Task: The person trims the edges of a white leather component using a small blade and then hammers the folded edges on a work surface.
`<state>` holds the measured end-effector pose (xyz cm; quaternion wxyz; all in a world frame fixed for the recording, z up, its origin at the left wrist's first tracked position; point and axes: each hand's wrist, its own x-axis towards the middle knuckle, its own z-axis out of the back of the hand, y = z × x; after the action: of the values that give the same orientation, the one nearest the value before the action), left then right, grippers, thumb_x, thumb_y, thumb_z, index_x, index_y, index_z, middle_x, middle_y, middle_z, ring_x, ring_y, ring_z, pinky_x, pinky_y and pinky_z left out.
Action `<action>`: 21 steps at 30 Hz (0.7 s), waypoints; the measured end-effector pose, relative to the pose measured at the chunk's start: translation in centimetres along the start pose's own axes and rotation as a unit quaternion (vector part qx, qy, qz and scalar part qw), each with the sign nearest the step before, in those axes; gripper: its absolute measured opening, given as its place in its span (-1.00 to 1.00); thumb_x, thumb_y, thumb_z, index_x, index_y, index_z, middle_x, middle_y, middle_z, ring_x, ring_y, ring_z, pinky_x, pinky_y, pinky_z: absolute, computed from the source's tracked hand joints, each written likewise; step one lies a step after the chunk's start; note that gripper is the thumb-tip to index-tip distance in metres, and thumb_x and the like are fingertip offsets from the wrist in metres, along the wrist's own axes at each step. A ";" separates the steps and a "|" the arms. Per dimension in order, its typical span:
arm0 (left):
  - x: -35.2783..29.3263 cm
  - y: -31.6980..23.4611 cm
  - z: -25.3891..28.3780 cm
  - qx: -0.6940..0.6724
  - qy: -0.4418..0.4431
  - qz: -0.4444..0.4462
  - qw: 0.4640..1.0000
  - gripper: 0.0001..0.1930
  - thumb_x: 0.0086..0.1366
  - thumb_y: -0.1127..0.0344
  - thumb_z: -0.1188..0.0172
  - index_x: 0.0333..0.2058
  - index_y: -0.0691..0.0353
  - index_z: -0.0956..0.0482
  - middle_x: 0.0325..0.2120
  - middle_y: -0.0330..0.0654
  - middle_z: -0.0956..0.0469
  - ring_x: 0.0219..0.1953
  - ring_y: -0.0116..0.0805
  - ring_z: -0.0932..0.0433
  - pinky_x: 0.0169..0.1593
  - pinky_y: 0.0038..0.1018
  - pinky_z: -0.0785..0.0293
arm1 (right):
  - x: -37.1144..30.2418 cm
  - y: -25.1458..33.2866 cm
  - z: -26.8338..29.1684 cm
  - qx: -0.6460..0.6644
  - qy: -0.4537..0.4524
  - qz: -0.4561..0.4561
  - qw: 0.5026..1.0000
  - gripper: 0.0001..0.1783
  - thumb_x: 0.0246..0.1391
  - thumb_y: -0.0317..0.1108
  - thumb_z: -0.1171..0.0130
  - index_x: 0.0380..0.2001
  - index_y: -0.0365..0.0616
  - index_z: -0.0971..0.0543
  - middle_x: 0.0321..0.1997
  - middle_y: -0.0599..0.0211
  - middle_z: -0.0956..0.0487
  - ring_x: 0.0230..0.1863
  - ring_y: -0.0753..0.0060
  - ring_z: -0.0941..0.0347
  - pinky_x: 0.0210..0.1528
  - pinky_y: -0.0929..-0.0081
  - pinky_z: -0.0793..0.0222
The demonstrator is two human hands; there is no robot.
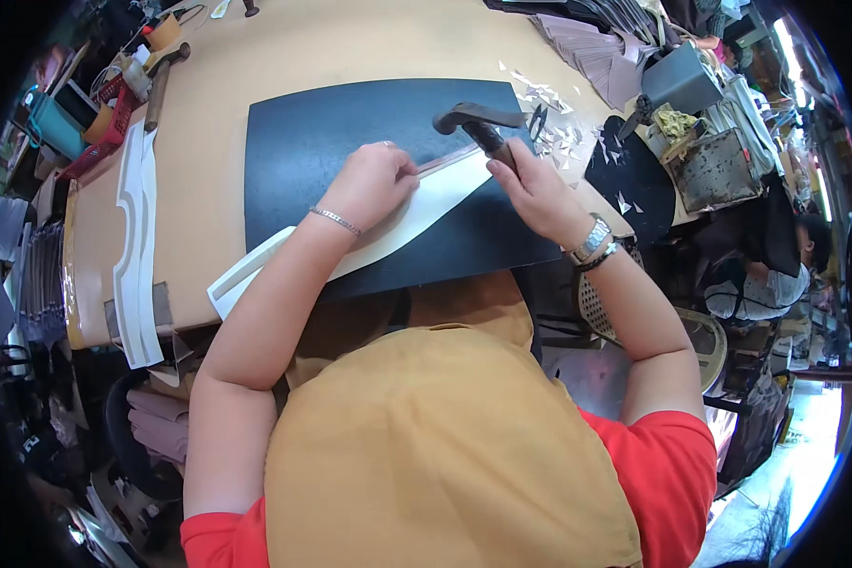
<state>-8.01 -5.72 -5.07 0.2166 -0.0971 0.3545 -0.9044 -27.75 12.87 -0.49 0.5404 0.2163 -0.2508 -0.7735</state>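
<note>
"Where is the mat (350, 133)?"
"On the table (350, 47), in front of the person (445, 445). A strip (435, 204) lies on the mat."
"And the hands?"
"The left hand (374, 189) is on the strip. A hammer (488, 135) is in the right hand (544, 199)."
"What else is there?"
"Little scraps (560, 151) lie right of the mat. Another hammer (157, 95) lies to the left."

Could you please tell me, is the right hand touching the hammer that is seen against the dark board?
Touching. The head view shows the right hand closed around the handle of the hammer.
</note>
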 end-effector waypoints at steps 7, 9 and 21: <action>-1.3 0.6 -0.1 0.032 -0.051 -0.044 0.997 -0.82 0.32 0.36 -0.26 -0.19 0.25 -0.76 -0.26 -0.01 -0.66 -0.17 0.03 -0.65 -0.02 -0.22 -0.60 | 0.2 1.9 0.0 -0.039 0.030 0.013 0.999 -0.64 0.47 -0.09 -0.03 -0.11 -0.23 -0.42 -0.32 -0.13 -0.59 -0.25 -0.22 -0.55 -0.18 0.04 -0.41; -1.3 0.5 -0.5 0.046 -0.048 -0.043 0.997 -0.82 0.33 0.35 -0.25 -0.18 0.23 -0.76 -0.25 -0.01 -0.66 -0.16 0.03 -0.65 -0.02 -0.21 -0.60 | 0.3 0.3 -1.3 -0.062 0.054 0.024 0.996 -0.64 0.47 -0.09 -0.03 -0.10 -0.23 -0.42 -0.35 -0.15 -0.60 -0.26 -0.25 -0.56 -0.20 0.03 -0.40; -9.9 -1.6 -0.9 0.174 -0.164 0.000 0.971 -0.61 0.24 0.14 -0.44 -0.06 0.28 -0.69 -0.01 -0.01 -0.61 0.03 0.01 -0.58 0.07 -0.17 -0.54 | 0.6 3.2 -0.5 -0.010 0.021 0.076 0.997 -0.63 0.42 -0.09 -0.08 -0.16 -0.25 -0.41 -0.39 -0.19 -0.58 -0.26 -0.35 -0.54 -0.18 -0.09 -0.43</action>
<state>-0.06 0.41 -4.82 0.2858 -0.2048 0.1508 -0.9239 -25.35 11.31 1.05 0.6052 0.2074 -0.2469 -0.7278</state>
